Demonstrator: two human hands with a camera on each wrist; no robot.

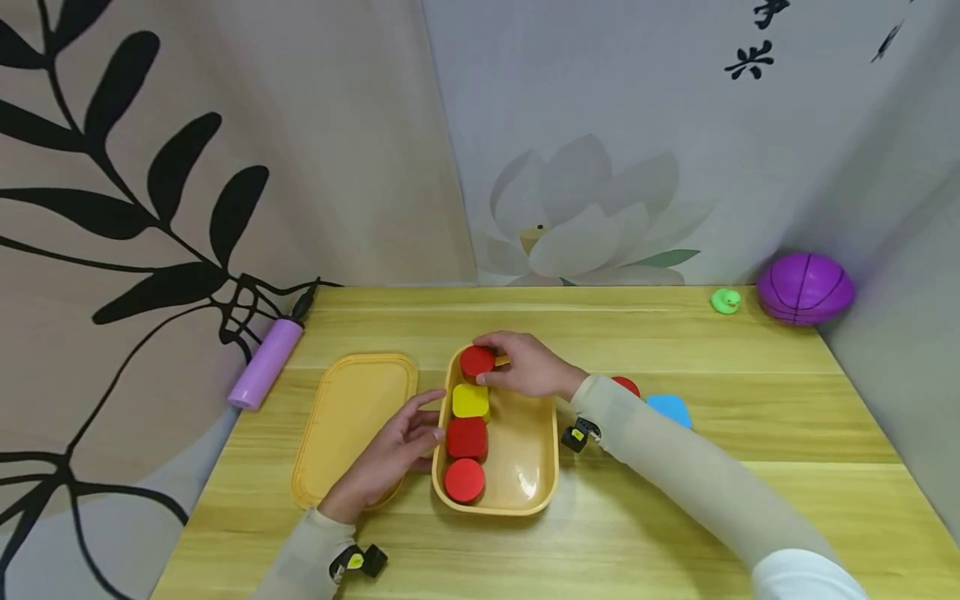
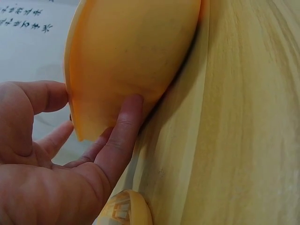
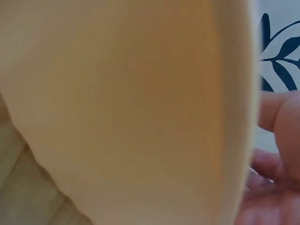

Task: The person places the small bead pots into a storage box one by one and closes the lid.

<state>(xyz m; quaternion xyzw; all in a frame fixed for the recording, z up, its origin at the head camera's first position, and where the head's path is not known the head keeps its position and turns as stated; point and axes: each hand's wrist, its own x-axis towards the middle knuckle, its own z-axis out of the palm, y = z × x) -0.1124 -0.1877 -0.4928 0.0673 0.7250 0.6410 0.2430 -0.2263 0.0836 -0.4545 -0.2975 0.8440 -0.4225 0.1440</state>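
A yellow-orange plastic box point(image 1: 528, 450) stands on the table. Along its left side inside lie a yellow square block point(image 1: 470, 402), a red square block point(image 1: 467, 438) and a red round block point(image 1: 464, 481). At the far left end, my right hand point(image 1: 528, 365) pinches another red round block point(image 1: 477, 362) between thumb and fingers. In the right wrist view the box wall point(image 3: 131, 112) hides that block and most of the hand. My left hand point(image 1: 397, 446) rests against the box's left side, its fingers point(image 2: 126, 126) touching the outer wall and rim.
Left of the box lies a matching lid point(image 1: 352, 417). Beyond my right forearm are a blue block point(image 1: 670, 409) and a partly hidden red block point(image 1: 627, 385). A purple ball point(image 1: 806, 289), a green toy duck point(image 1: 725, 301) and a purple cylinder point(image 1: 267, 362) stand near the table's edges.
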